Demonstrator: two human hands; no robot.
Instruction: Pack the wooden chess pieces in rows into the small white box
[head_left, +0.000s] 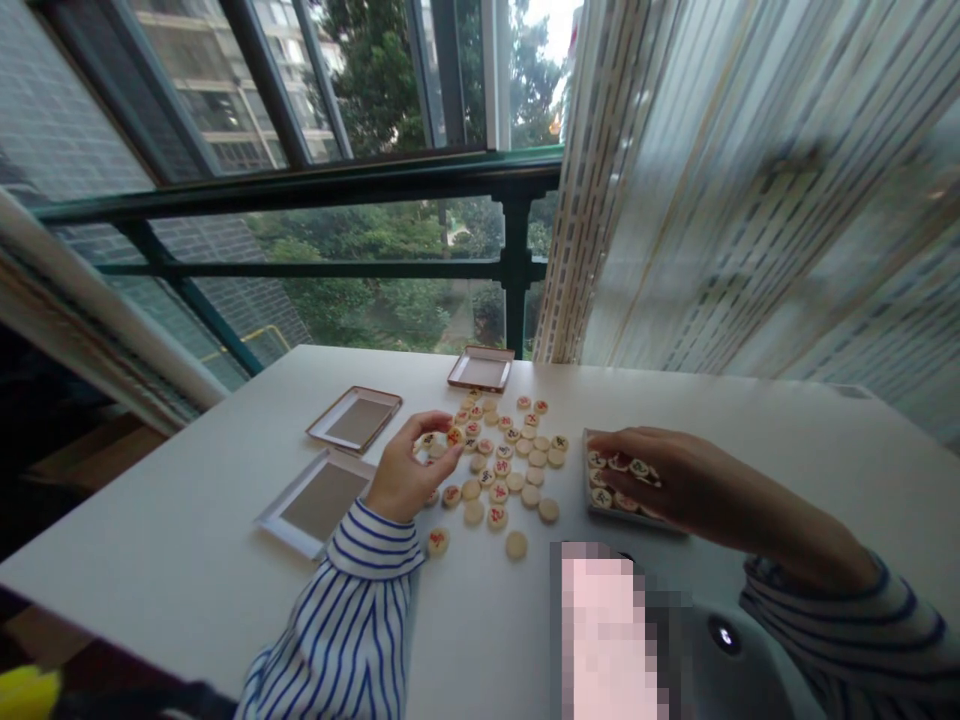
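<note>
Several round wooden chess pieces [504, 465] with red or dark characters lie scattered on a white table [187, 540]. My left hand [411, 463] is curled at the left edge of the pile, its fingertips pinched on a piece with a red character [454, 436]. My right hand [660, 478] reaches left over a small tray [589, 505] filled with pieces, its fingers bent down onto the pieces inside. Both sleeves are white with blue stripes.
Two flat box lids [355, 418] [319, 500] lie left of the pile and a third small box part [481, 368] sits behind it. A window with a dark railing [517, 260] is beyond the table; a curtain [750, 190] hangs at the right. A grey device [720, 640] sits near me.
</note>
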